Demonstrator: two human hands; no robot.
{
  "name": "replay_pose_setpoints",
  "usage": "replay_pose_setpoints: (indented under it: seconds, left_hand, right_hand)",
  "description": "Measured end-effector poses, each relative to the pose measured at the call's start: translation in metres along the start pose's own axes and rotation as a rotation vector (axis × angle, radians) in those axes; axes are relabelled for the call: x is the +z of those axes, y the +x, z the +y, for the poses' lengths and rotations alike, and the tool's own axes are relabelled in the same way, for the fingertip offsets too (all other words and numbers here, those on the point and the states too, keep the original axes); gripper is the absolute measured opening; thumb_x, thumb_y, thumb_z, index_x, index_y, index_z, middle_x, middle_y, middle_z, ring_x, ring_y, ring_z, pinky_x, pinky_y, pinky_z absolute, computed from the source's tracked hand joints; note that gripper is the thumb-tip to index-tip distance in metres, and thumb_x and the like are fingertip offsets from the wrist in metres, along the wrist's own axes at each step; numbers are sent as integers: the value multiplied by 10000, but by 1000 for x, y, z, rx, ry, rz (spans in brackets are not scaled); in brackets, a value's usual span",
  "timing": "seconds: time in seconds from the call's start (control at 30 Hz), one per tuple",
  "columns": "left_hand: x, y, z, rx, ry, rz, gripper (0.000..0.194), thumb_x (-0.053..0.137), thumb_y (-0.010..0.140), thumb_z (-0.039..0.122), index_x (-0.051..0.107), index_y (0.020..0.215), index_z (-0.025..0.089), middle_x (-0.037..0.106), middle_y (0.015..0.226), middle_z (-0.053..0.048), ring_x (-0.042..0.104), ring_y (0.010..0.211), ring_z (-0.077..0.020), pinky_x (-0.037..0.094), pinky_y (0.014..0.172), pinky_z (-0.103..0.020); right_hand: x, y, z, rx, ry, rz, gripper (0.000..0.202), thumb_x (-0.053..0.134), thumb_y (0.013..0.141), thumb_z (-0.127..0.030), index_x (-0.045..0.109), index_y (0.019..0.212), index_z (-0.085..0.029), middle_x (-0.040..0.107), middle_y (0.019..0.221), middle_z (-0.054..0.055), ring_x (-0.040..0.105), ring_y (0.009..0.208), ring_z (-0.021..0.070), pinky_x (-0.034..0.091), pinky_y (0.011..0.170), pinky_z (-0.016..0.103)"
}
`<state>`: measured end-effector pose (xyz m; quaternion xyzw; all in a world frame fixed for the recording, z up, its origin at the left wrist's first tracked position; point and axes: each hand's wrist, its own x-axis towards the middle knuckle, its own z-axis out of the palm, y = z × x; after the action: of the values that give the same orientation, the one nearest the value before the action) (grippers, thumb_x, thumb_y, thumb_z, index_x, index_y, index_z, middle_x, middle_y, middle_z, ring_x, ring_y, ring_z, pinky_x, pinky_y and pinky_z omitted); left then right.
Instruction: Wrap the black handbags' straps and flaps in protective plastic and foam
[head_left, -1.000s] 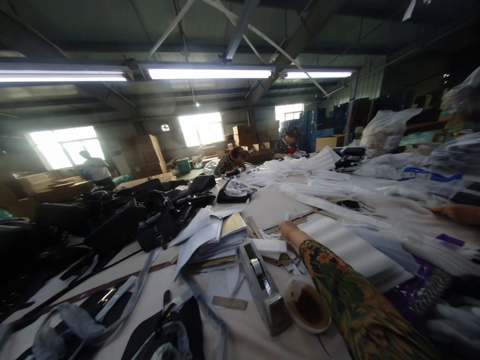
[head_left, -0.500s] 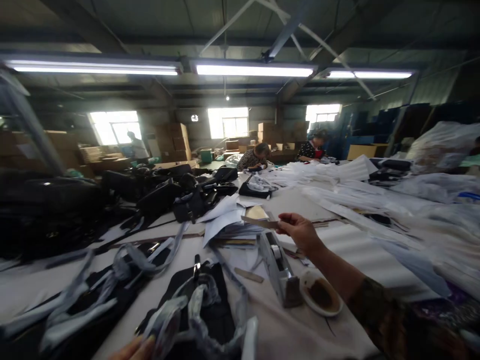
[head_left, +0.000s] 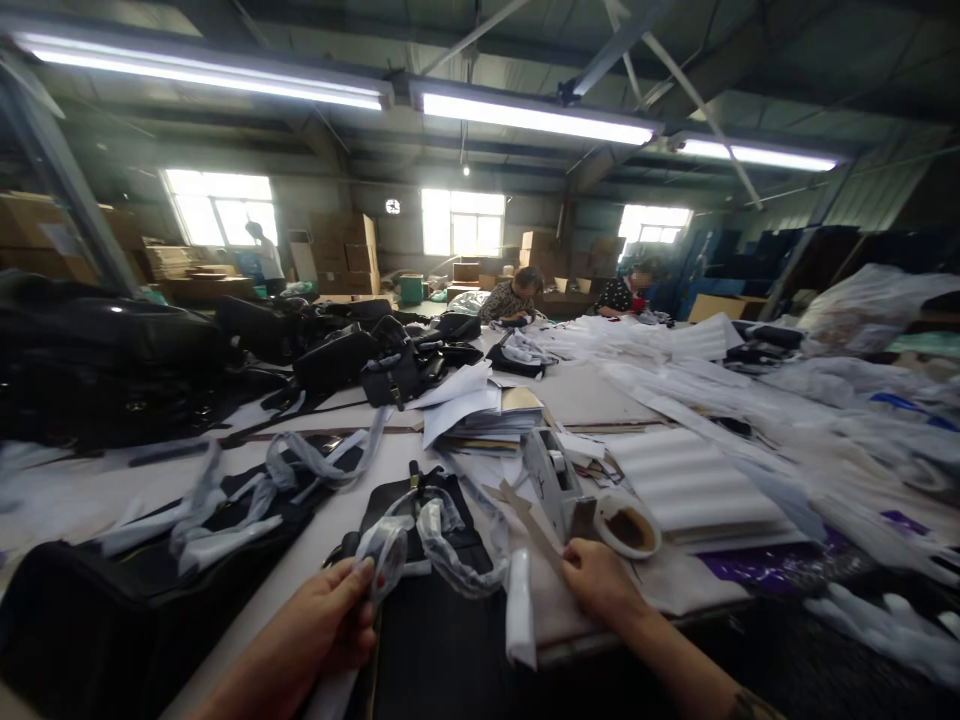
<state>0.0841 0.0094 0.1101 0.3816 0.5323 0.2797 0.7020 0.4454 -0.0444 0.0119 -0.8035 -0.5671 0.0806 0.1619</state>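
Observation:
A black bag [head_left: 442,640] lies in front of me, its strap [head_left: 457,570] wrapped in clear plastic. My left hand [head_left: 337,610] is closed on a loop of the plastic-wrapped strap at the bag's left side. Between the fingers of my right hand [head_left: 600,580] is one end of a flat brown paper strip [head_left: 534,522], which points up and left over the table. Just beyond that hand are a grey tape dispenser [head_left: 549,475] and a round white dish-like thing [head_left: 651,538] with brown inside. A white foam roll [head_left: 520,610] hangs beside the bag.
Another black bag with wrapped straps [head_left: 277,480] lies to the left, and black bags [head_left: 112,350] are heaped behind it. Papers [head_left: 480,410] are stacked mid-table. White foam sheets [head_left: 690,480] cover the right side. Two people [head_left: 514,295] work across the table; another stands farther back.
My right hand has come down and nearer with the strip, from above the tape dispenser to beside the bag. My left hand has risen further into view at the wrapped strap.

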Motion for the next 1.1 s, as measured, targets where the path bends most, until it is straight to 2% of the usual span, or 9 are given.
replay_pose_setpoints:
  seconds: [0.13, 0.2, 0.27, 0.33, 0.47, 0.53, 0.63, 0.97, 1.1]
  left_hand:
    - [-8, 3, 2, 2, 12, -64, 618, 819, 628, 665, 535, 895, 186, 536, 613, 63, 526, 498, -81, 388, 479, -173]
    - [-11, 3, 7, -8, 25, -92, 638, 812, 622, 681, 530, 913, 189, 524, 610, 73, 509, 496, -74, 390, 479, -174]
    - [-11, 3, 12, -23, 38, -119, 663, 819, 587, 694, 520, 907, 195, 509, 597, 83, 483, 484, -69, 365, 458, -170]
    - [-10, 4, 15, -29, 48, -127, 673, 825, 561, 698, 507, 887, 202, 507, 589, 85, 470, 475, -68, 342, 441, -169]
    - [-2, 4, 17, 10, 77, -111, 626, 785, 616, 697, 496, 876, 205, 514, 596, 81, 468, 468, -68, 351, 442, -177]
    - [2, 2, 16, 45, 107, -93, 606, 741, 661, 711, 502, 890, 204, 505, 597, 83, 467, 460, -68, 353, 439, -177]
    - [7, 0, 12, 98, 175, -64, 562, 663, 739, 719, 524, 895, 197, 497, 591, 78, 467, 435, -73, 338, 415, -181]
    - [11, -1, -3, 239, 438, 53, 307, 498, 913, 505, 542, 899, 202, 556, 607, 32, 543, 435, -149, 399, 447, -260]
    - [-10, -16, 3, 423, 710, 295, 246, 585, 868, 396, 583, 1009, 195, 624, 733, -19, 624, 700, -206, 409, 636, -299]
  right_hand:
    - [-12, -5, -6, -17, -90, 44, 140, 593, 857, -230, 723, 886, -187, 745, 977, 177, 720, 887, 310, 509, 728, 358]
    - [-27, -5, -18, -123, -47, 90, 197, 572, 868, -251, 724, 967, -172, 695, 1141, 194, 690, 985, 318, 506, 808, 383]
    - [-43, -3, -42, -273, 159, 92, 242, 553, 884, -293, 738, 993, -183, 702, 1112, 143, 679, 974, 276, 502, 854, 363]
    - [-56, -4, -77, -326, 488, -26, 275, 567, 885, -367, 761, 946, -181, 722, 901, 82, 672, 809, 218, 512, 749, 310]
    - [-61, -13, -160, -42, 1048, -492, 262, 634, 864, -380, 718, 829, -135, 579, 590, -21, 406, 414, 63, 270, 397, 199]
    - [-54, -17, -193, 87, 1159, -687, 253, 624, 893, -382, 682, 857, -138, 536, 564, -53, 303, 343, 35, 169, 354, 192]
    - [-40, -17, -224, 167, 1197, -794, 313, 581, 934, -444, 599, 802, -160, 484, 535, -76, 249, 306, 27, 120, 334, 181]
    - [-14, -13, -243, 307, 1354, -708, 274, 611, 883, -311, 426, 705, -212, 343, 425, -120, 213, 329, 41, 123, 342, 165]
    - [-16, -16, -236, 265, 1397, -682, 296, 674, 821, -305, 426, 690, -212, 340, 415, -128, 201, 328, 29, 83, 351, 170]
